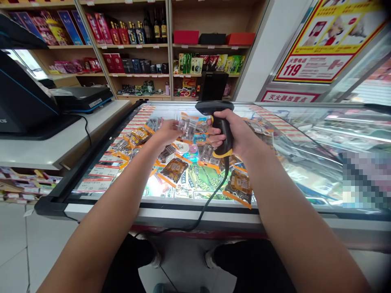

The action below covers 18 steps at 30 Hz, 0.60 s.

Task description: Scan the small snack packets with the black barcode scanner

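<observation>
While the right hand [236, 132] wraps its fingers around a scanner [225, 132], the left hand [167, 132] pinches a packet [188, 128] at nine o'clock from it; apparently a scanning step, next needing careful aim.

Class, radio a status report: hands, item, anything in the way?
Left hand pinching clear packet. Right hand gripping scanner. Cord hanging over case's front edge, clear of the packet.

Above the freezer [171, 214] are one left hand [166, 131], one right hand [238, 131] and one scanner [224, 129]. On it, packets [174, 169] overlap past counting; beyond it sit three flat boxes [212, 39].
</observation>
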Tool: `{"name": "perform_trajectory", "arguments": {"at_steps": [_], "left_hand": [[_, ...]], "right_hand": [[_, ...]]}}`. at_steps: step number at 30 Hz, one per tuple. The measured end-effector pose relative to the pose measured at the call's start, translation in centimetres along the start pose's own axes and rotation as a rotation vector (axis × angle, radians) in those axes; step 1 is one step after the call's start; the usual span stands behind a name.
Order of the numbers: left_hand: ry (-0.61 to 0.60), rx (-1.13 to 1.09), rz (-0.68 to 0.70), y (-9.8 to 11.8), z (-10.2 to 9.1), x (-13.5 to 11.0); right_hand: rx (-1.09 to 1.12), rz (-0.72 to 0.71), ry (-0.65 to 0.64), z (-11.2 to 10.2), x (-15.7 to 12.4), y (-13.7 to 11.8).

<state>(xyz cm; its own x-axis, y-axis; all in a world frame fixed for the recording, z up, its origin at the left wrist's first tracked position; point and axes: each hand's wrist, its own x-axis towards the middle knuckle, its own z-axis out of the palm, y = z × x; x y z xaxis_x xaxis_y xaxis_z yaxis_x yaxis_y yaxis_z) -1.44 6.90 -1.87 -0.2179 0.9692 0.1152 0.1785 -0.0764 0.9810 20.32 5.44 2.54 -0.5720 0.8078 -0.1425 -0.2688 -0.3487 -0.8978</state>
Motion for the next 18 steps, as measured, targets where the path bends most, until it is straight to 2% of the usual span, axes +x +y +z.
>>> {"name": "perform_trajectory", "arguments": {"at_steps": [3, 8, 18], "left_hand": [[0.018, -0.092, 0.077, 0.4, -1.1, 0.6], [0.147, -0.192, 0.142, 0.9, -1.6, 0.9], [0.156, -0.158, 0.174, 0.8, -1.8, 0.9]], "right_hand": [[-0.047, 0.051, -0.040, 0.2, 0.1, 0.4], [-0.109, 0.124, -0.037, 0.5, 0.1, 0.8], [-0.182, 0.099, -0.087, 0.6, -0.2, 0.7]]}}
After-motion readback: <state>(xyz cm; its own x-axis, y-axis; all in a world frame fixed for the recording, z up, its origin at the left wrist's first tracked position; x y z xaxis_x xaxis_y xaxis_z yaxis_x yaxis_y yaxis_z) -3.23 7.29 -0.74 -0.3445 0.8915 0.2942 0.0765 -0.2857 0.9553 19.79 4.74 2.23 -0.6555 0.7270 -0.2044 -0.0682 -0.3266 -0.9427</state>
